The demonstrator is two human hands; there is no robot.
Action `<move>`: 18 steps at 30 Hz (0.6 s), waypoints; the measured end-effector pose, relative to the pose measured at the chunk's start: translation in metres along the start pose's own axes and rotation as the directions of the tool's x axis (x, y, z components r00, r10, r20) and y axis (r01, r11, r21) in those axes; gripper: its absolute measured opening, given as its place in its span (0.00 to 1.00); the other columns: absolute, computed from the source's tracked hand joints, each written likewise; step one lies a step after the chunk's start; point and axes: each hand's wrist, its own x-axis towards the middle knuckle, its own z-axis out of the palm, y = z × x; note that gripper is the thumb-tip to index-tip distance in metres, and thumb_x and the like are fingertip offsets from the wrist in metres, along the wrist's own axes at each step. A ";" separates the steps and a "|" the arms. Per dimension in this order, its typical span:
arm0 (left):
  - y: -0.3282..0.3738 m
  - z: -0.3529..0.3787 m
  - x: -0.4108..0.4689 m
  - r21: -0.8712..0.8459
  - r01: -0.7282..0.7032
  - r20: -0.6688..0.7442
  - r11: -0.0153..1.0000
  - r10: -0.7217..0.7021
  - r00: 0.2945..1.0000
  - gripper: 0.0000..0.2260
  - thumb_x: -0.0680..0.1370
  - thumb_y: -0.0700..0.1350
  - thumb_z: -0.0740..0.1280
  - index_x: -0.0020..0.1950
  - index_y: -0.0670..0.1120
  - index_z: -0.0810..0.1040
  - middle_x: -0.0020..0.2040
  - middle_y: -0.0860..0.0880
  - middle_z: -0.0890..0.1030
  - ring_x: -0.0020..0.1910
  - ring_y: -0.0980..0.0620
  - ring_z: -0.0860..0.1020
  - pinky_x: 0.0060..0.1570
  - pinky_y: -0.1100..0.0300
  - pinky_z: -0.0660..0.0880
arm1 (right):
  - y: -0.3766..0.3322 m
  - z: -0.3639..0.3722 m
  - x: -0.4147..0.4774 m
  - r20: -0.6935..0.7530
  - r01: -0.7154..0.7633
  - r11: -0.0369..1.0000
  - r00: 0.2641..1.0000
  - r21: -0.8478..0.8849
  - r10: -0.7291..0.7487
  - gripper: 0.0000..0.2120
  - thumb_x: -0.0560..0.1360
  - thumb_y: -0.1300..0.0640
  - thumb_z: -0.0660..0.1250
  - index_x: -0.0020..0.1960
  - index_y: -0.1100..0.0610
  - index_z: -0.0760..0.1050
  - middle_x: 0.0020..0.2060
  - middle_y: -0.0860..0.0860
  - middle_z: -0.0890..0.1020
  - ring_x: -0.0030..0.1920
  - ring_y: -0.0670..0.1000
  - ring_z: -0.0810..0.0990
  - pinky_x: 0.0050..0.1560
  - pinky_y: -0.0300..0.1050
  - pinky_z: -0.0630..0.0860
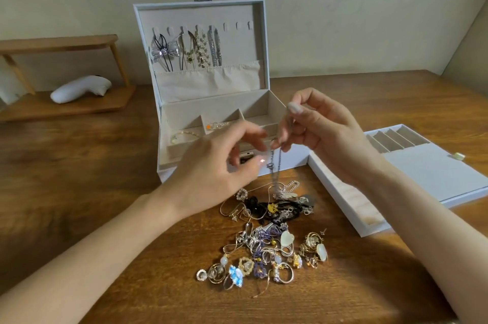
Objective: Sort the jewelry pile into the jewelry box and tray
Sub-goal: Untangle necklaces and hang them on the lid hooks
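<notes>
Wood table (79, 191) against a pale wall, jewelry box (253, 43) open at the back w/ a few necklaces (200, 49) hung on the lid hooks, tray (427, 173) lying to the right of it. Jewelry pile (266, 244) sits in front of me, between my forearms: rings, earrings, cords, thin chains, all tangled. My right hand (319, 128) pinches the top of a silver chain (278, 165) btwn thumb and fingertips, held up in front of the box. The chain hangs straight down and its lower end runs into the top of the pile. My left hand (211, 173) is up beside it, fingers curled in, thumb just by the clasp; can't tell if it actually grips the chain or only hovers, too blurred. Risk as I see it: the bottom end looks caught in the other chains and black cord, so lifting more prob drags a clump along, scatters small bits across the table or tightens a knot. Thin links could kink if I yank. Also a loose pinch near the clasp could let the chain slip back into the heap. I'd free the low end first w/ the left hand, then hook it in the lid.
</notes>
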 end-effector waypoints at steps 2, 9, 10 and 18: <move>0.005 0.005 0.010 0.029 0.022 0.037 0.999 -0.023 0.999 0.15 0.74 0.52 0.70 0.59 0.52 0.72 0.47 0.60 0.78 0.38 0.58 0.77 0.35 0.69 0.72 | 0.001 0.001 0.000 0.009 -0.022 0.999 1.000 0.038 0.022 0.04 0.76 0.60 0.59 0.46 0.60 0.67 0.33 0.56 0.79 0.36 0.56 0.80 0.38 0.44 0.77; -0.007 -0.002 0.028 0.127 -0.028 -0.089 0.991 0.039 0.995 0.03 0.71 0.43 0.72 0.44 0.46 0.83 0.39 0.58 0.80 0.38 0.65 0.76 0.38 0.75 0.67 | -0.010 -0.009 0.001 -0.032 -0.016 0.995 0.999 0.101 0.020 0.04 0.77 0.60 0.59 0.44 0.59 0.68 0.37 0.53 0.80 0.31 0.48 0.76 0.37 0.38 0.74; -0.010 -0.004 0.028 0.171 -0.036 -0.125 0.985 0.058 0.990 0.03 0.71 0.44 0.72 0.44 0.47 0.84 0.39 0.56 0.82 0.39 0.63 0.77 0.40 0.71 0.71 | -0.011 -0.009 0.000 -0.040 -0.012 0.996 0.999 0.083 0.015 0.04 0.76 0.60 0.60 0.43 0.59 0.68 0.37 0.53 0.80 0.29 0.47 0.74 0.35 0.37 0.72; -0.016 -0.021 0.027 0.504 -0.070 -0.250 0.861 0.223 0.942 0.03 0.73 0.41 0.72 0.44 0.44 0.79 0.38 0.54 0.79 0.35 0.56 0.75 0.31 0.66 0.71 | -0.014 -0.007 -0.002 -0.093 -0.025 0.997 0.995 -0.069 0.018 0.07 0.71 0.57 0.67 0.42 0.60 0.72 0.38 0.61 0.75 0.25 0.46 0.68 0.32 0.42 0.59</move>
